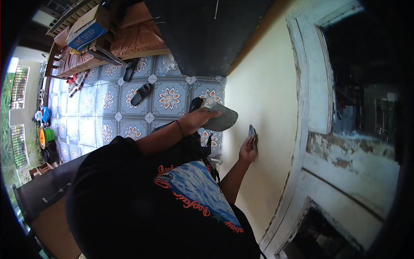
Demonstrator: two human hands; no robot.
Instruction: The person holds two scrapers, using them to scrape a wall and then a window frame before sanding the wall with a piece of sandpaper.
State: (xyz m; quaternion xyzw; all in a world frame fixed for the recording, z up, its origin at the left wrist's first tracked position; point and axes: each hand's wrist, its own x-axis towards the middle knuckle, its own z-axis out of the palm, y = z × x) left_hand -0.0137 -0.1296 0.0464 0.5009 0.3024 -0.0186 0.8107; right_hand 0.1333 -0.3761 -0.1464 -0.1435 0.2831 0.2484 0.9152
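Near the cream wall (263, 86), seemingly for control, my remote left hand (196, 120) grips a flat grey plate (225, 119), right hand (247, 151) a slim grey blade (251, 131).

room above floor (168, 99), dark panel (207, 39) ahead

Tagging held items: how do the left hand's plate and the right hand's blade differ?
Size: the plate looks broad, the blade narrow.
Pose: the plate shows its flat face; the blade points up-frame, near the wall.
Holder: left hand for the plate, right hand for the blade.
Shared: both look grey.
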